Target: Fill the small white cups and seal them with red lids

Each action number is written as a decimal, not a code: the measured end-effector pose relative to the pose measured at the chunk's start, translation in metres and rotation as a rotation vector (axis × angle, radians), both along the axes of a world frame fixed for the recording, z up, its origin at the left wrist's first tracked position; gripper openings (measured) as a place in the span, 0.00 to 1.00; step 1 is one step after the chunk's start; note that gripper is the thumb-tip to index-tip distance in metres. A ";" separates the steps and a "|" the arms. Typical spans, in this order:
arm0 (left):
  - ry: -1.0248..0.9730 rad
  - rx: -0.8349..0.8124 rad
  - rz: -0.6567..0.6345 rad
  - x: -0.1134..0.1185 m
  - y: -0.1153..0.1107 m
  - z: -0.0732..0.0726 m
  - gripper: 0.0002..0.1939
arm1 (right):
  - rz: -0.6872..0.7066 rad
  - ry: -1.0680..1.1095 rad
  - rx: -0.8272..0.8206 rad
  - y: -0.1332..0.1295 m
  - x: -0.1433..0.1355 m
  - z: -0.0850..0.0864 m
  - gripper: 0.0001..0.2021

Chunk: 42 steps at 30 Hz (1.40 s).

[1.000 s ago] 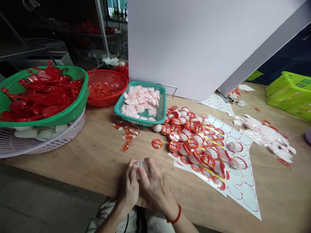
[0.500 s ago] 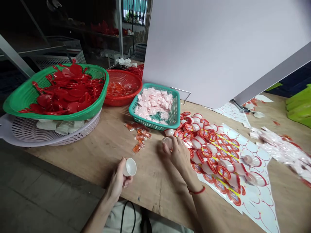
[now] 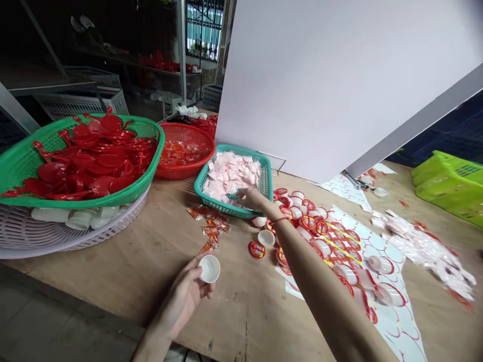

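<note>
Grasping a small white cup [image 3: 210, 269] in its fingers, the left hand [image 3: 185, 293] hung above the table [image 3: 245, 306]. The right hand [image 3: 250, 198] was at the teal basket [image 3: 266, 173] of pale packets [image 3: 231, 171] — whether its fingers pinched one, I could not tell — while orange sachets [image 3: 215, 224] lay near the cup.

Your small round white plastic cup [image 3: 210, 269] looks smooth; from it, red long-handled plastic pieces [image 3: 109, 161] gleam toward ten o'clock, red-ringed white paper [image 3: 396, 319] toward three. Your flat brown wooden tabletop [image 3: 234, 322] is matt.
</note>
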<state>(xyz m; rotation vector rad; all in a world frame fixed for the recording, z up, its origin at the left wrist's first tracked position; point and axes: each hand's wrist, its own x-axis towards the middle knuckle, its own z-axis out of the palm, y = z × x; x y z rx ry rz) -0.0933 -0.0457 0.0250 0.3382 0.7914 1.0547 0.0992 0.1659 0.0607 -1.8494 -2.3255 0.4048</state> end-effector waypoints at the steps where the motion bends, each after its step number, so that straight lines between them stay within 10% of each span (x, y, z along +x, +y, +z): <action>1: -0.004 0.011 0.005 0.001 0.001 0.000 0.19 | 0.019 -0.011 -0.051 0.009 -0.005 -0.004 0.05; 9: 0.021 0.054 0.042 0.000 0.011 0.003 0.17 | -0.022 0.070 -0.039 0.012 0.007 0.002 0.02; 16: 0.014 0.040 0.054 0.017 0.019 0.002 0.21 | 0.157 0.556 -0.020 -0.077 0.002 0.032 0.07; 22: 0.015 0.065 0.073 0.030 0.014 -0.001 0.19 | 0.159 0.414 0.025 -0.157 -0.037 0.009 0.07; 35: 0.621 0.227 0.078 0.031 0.003 -0.018 0.19 | -0.003 0.483 0.300 -0.195 -0.058 -0.030 0.10; 42: 0.622 0.145 0.064 0.025 -0.002 -0.008 0.21 | -0.081 1.049 -0.303 -0.199 -0.050 -0.038 0.04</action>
